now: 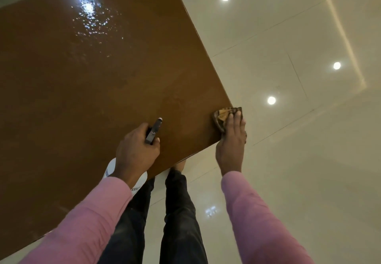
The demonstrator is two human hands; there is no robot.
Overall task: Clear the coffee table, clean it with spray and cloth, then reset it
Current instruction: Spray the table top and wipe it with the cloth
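The brown glossy coffee table (92, 74) fills the left and middle of the head view, with nothing standing on it. Wet droplets (90, 16) glisten on its far part. My left hand (136, 148) grips the dark head of a spray bottle (153, 131); the bottle's white body shows under my wrist, and its nozzle points out over the table. My right hand (232, 140) presses a brown checked cloth (223, 115) flat on the table's near right corner, fingers spread over it.
Shiny cream floor tiles (288, 119) lie to the right of the table and reflect ceiling lights. My legs in dark trousers (177, 212) stand at the table's near edge.
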